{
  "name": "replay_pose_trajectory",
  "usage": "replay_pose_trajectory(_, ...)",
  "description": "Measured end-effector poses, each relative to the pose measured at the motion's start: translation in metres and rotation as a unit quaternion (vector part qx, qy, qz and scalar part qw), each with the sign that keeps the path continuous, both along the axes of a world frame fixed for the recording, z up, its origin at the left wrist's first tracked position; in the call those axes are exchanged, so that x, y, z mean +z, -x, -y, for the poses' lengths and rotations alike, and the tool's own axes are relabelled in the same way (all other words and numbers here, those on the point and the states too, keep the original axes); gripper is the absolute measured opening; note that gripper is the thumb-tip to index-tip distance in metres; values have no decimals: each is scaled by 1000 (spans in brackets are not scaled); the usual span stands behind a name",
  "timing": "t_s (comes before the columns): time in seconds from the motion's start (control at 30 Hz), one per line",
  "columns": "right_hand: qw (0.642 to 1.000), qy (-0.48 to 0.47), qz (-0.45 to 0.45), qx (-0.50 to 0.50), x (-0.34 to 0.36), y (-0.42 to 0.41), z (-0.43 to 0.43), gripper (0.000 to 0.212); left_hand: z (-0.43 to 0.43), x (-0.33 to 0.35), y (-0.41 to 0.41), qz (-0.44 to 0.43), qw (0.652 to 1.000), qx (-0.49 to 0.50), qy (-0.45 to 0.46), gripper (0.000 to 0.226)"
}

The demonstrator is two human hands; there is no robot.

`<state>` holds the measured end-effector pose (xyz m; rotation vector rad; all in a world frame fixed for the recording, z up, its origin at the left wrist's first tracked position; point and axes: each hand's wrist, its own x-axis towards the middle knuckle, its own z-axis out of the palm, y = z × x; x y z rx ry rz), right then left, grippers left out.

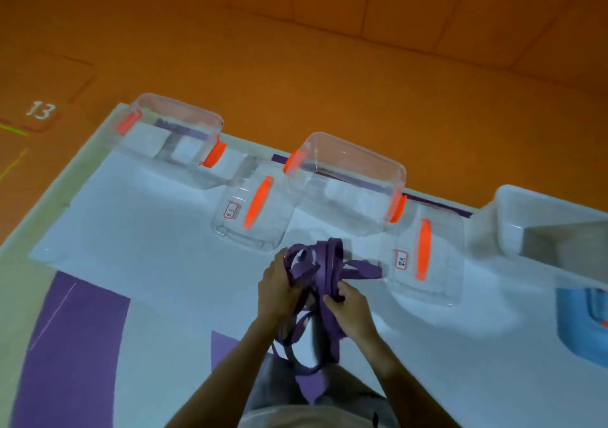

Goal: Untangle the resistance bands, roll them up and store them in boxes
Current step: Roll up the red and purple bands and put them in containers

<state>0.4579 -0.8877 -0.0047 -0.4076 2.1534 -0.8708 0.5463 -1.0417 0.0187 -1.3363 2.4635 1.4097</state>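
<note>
A tangle of purple resistance bands hangs between both hands above the white table. My left hand grips the left side of the bundle. My right hand pinches strands on its right side, and loose loops dangle down towards my lap. Two clear plastic boxes with orange clips stand open at the table's far edge: one at the far left, one in the middle. Their clear lids with orange handles lie flat beside them, one lid left of the hands, the other lid right of them.
A white tub stands at the right rear of the table. A blue object lies at the right edge. The floor beyond is orange, with a white "13" marked at the left. Purple patches show on the table's near left.
</note>
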Motion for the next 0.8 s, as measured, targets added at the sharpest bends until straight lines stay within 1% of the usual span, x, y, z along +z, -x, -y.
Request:
replay_pose_trajectory(0.07,1000,-21,-4,8,4,-13,14,22,17,-7,1,-6,998,-55,-8,75)
replay_pose_trajectory(0.13,999,-26,-28,28,7,-18,19,33,26,-11,4,8,994,-110,5,85)
replay_pose_trajectory(0.17,998,-40,-38,35,8,-20,21,34,32,-14,4,25,990,-135,15,87)
replay_pose_trajectory(0.27,996,-82,-39,22,12,-29,26,24,43,-23,-2,75,975,-205,37,86)
replay_pose_trajectory(0.37,992,-106,-74,16,18,-37,22,27,47,-26,-5,96,954,-269,88,80)
replay_pose_trajectory(0.4,991,-106,-83,7,21,-39,20,25,47,-25,-4,95,947,-288,107,78)
replay_pose_trajectory(0.47,990,-106,-94,-14,26,-40,14,23,42,-21,-2,80,933,-321,142,74)
replay_pose_trajectory(0.5,989,-112,-94,-21,29,-40,9,26,38,-18,0,69,925,-339,157,72)
replay_pose_trajectory(0.57,985,-136,-94,-42,36,-39,-4,41,26,-11,6,48,909,-373,181,68)
replay_pose_trajectory(0.63,980,-154,-102,-71,42,-39,-23,56,11,-2,13,30,899,-397,184,63)
replay_pose_trajectory(0.67,978,-157,-108,-83,44,-40,-34,59,1,4,17,24,895,-407,182,61)
replay_pose_trajectory(0.73,972,-165,-138,-97,51,-41,-59,58,-21,17,25,-4,877,-437,199,56)
replay_pose_trajectory(0.8,961,-182,-171,-117,60,-42,-89,52,-49,26,33,-48,855,-467,222,49)
